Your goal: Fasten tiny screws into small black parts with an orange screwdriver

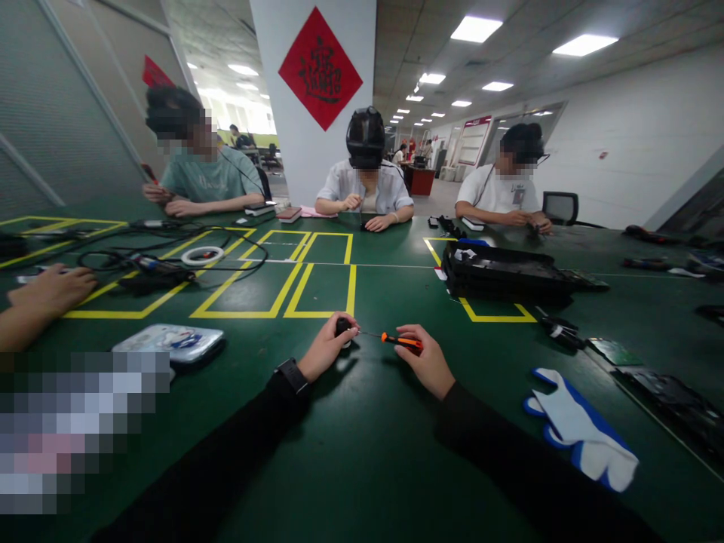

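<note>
My left hand (pixel 329 345), with a dark watch on its wrist, is closed around a small round black part (pixel 342 327) just above the green table (pixel 362 467). The fingers cover much of that part, so its kind cannot be made out. An orange and black screwdriver (pixel 403 343) lies across the fingers of my right hand (pixel 425 360), gripped by its handle. Its thin shaft points left, and the tip reaches the fingertips of my left hand; whether it touches the black part is hidden.
A white and blue glove (pixel 582 430) lies at the right. Beyond it sit a black plastic housing (pixel 503 273) and a green circuit board (pixel 615 351). At the left are a light-coloured case (pixel 170 343), black cables (pixel 152 271), a white ring (pixel 202 256) and another person's hand (pixel 53 294). Several people sit around the table.
</note>
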`<state>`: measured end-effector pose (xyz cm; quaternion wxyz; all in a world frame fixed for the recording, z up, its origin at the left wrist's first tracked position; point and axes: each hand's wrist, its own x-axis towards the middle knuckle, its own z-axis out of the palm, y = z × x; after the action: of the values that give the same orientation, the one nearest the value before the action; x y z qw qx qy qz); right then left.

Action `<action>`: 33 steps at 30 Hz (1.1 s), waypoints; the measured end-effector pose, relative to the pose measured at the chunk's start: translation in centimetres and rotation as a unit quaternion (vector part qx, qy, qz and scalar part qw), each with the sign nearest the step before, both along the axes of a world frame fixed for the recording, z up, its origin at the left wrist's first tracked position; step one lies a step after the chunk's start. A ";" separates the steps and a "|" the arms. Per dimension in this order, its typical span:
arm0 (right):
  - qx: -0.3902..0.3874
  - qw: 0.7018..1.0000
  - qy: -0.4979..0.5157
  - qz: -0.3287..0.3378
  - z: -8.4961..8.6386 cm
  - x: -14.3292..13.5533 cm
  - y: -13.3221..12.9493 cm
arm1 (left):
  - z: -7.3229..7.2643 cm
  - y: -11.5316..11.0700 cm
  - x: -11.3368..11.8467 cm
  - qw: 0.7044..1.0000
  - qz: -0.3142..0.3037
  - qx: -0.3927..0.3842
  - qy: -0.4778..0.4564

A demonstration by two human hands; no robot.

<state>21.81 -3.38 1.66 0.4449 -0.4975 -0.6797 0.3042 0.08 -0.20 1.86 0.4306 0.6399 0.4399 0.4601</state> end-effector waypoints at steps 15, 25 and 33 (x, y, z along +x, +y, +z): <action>0.077 0.994 -0.072 0.029 0.5 0.2 -0.2 | -0.1 0.1 -0.2 1.000 -0.004 0.021 0.019; 0.055 0.989 -0.135 0.036 0.2 0.3 0.1 | -0.2 0.2 -0.2 0.999 -0.015 0.030 0.039; 0.096 0.981 -0.158 0.053 0.3 0.2 -0.2 | -0.6 0.4 -0.3 0.999 -0.014 0.036 0.026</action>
<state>22.00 -3.56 1.98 0.3606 -0.4580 -0.7927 0.1783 -0.24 0.18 1.29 0.4018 0.6733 0.4248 0.4524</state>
